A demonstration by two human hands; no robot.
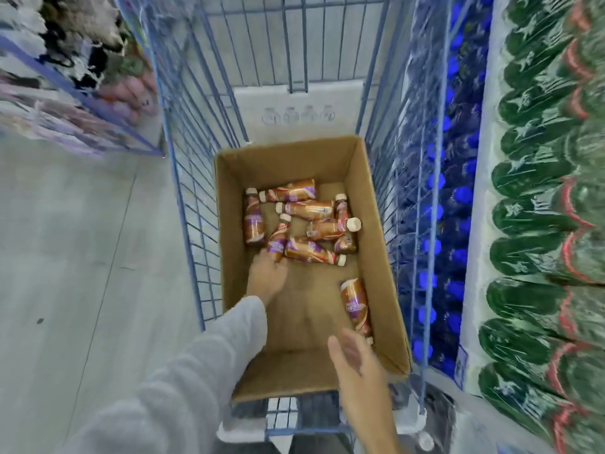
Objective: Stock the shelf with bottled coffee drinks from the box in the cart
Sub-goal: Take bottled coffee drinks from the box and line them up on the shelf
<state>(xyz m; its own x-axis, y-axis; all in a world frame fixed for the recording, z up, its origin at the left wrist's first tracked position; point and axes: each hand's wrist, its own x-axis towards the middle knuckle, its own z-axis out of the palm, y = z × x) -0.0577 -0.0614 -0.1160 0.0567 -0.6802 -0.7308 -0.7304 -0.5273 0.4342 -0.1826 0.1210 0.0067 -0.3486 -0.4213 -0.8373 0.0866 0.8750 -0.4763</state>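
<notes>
The bottles carry brown-and-purple labels, the writing too blurred to read. They lie jumbled at the far end of the box in the blue wire cart. A lone bottle lies by the box's right wall. The grey-sleeved left hand reaches the heap, fingertips at one bottle, grip unclear. The right hand hovers flat, fingers straight, over the near end. Grey floor left, packed shelf right.

From where I stand no word or number can be made out. The coffee bottles in the cardboard box carry a purple band with white script (too blurred to read), and the white carton behind it shows only four faint bottle outlines.
</notes>
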